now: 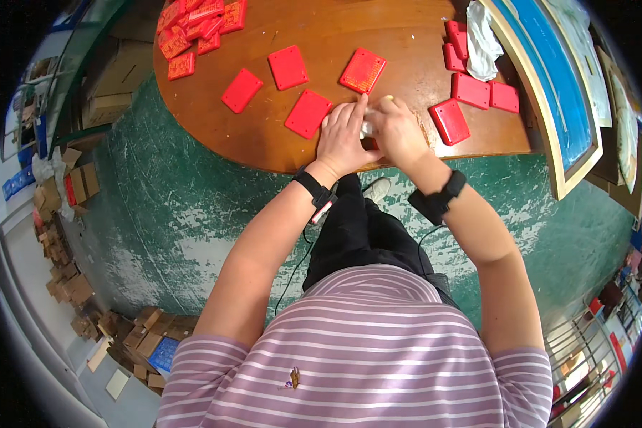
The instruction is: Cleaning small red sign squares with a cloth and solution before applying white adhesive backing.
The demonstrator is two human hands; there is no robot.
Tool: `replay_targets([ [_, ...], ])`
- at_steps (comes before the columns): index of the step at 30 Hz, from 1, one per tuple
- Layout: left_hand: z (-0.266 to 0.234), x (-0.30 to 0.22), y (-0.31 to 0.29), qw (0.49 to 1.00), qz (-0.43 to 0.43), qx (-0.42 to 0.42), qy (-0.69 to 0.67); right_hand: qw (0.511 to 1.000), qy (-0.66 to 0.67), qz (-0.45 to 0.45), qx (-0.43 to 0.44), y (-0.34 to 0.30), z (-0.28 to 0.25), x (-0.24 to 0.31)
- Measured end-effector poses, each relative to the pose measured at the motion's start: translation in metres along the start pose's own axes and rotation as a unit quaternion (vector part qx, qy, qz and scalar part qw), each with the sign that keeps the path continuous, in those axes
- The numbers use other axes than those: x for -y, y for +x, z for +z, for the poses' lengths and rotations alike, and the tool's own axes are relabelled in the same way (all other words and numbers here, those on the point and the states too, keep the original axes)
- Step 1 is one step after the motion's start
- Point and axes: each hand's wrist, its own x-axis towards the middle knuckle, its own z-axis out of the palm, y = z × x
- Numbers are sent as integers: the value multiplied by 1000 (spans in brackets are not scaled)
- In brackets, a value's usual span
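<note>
My left hand [342,137] is near the table's front edge, fingers pointing away from me and thumb spread to the right. It appears to steady a mostly hidden red plastic case [372,144], of which only a dark red bit shows between my hands. My right hand [399,133] has its fingers curled around a crumpled white cloth [367,129], held low against the left hand. Just beyond lies a flat red case [363,70] with orange printing. Left of my hands lie plain red cases [308,114], [288,68] and a smaller red case [242,90].
Printed red pieces [192,28] are heaped on the wooden table [214,132] at the far left. On the right lie a red case [449,122], several more red cases [471,90] and a white cloth [483,43]. A wood-framed blue screen [549,78] leans over the right edge.
</note>
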Motion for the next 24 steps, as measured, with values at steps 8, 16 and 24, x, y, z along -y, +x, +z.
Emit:
replay_targets([
  [8,-2,-7,2,1000,12,-6,-7,962,48,240,-121,-23,-28,-40],
  [16,4,-54,55,994,93,10,-52,919,146,311,-194,-76,-88,-51],
  [24,-49,18,110,966,107,175,159,848,321,376,-192,-102,-76,-37],
])
